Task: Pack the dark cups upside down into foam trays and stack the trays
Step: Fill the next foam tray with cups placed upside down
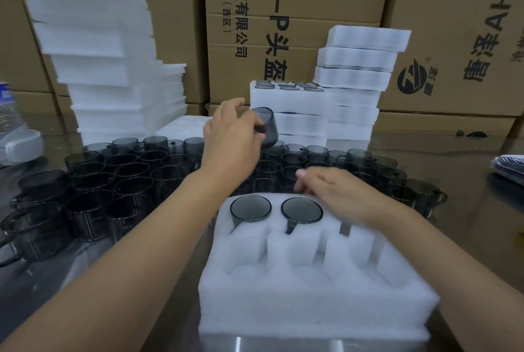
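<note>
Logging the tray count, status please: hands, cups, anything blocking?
Left hand grips one dark cup above the loose cups. Right hand flat on foam tray, far-right pocket. Two cups seated upside down; near row empty. Nothing blocking.

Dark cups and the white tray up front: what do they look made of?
The dark cups look like smoke-tinted clear plastic, possibly glass: the rims are glossy, and the dark cup in the left hand is see-through grey. The foam tray looks like soft white packing foam, with a matte, fuzzy surface and rounded cut pockets.
</note>
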A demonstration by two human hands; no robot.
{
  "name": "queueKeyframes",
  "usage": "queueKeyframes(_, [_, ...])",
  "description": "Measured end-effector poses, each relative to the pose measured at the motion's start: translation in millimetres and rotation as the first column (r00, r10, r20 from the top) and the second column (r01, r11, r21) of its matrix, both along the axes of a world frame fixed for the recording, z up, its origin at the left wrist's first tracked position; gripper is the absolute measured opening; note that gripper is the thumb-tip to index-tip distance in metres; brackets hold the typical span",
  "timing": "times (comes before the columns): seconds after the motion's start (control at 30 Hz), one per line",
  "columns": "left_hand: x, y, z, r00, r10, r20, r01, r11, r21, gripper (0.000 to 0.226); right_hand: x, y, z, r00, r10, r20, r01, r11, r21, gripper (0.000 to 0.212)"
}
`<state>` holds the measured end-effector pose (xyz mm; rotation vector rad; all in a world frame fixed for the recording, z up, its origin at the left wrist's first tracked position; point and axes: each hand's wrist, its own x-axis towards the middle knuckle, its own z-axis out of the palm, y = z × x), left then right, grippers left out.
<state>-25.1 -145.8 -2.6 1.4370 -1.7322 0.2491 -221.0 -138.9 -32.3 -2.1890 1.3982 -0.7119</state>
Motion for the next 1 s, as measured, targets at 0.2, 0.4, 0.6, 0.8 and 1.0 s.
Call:
queueKeyframes(0.2, [-28, 28, -22, 0.958, -0.278, -0.07, 0.286, 0.945, 0.16, 0.009, 0, -10, 11, 0.778, -0.149, 0.611, 0.078, 0.987, 0.142, 0.04])
queueKeyframes(0.4, [-23, 33, -29, 0.893, -0.449, -0.032, 0.449, 0.888, 0.101, 0.015, -2, -9, 7, 0.724, -0.072, 0.687, 0.021, 0.996, 0.083, 0.029])
queueKeyframes(0.6, [-21, 32, -32, 0.873, -0.471, -0.126, 0.483, 0.87, 0.098, 0.027, -2, -7, 8, 0.693, -0.046, 0.719, -0.013, 0.997, 0.076, 0.029])
queueKeyframes(0.8, [-22, 26, -35, 0.85, -0.424, -0.312, 0.493, 0.85, 0.188, 0.083, -1, -5, 6, 0.693, -0.015, 0.721, -0.029, 0.998, 0.048, 0.019])
queueKeyframes(1.0, [-21, 22, -38, 0.862, -0.418, -0.287, 0.483, 0.849, 0.212, 0.081, 0, -4, 6, 0.702, -0.006, 0.712, -0.016, 1.0, 0.025, 0.011])
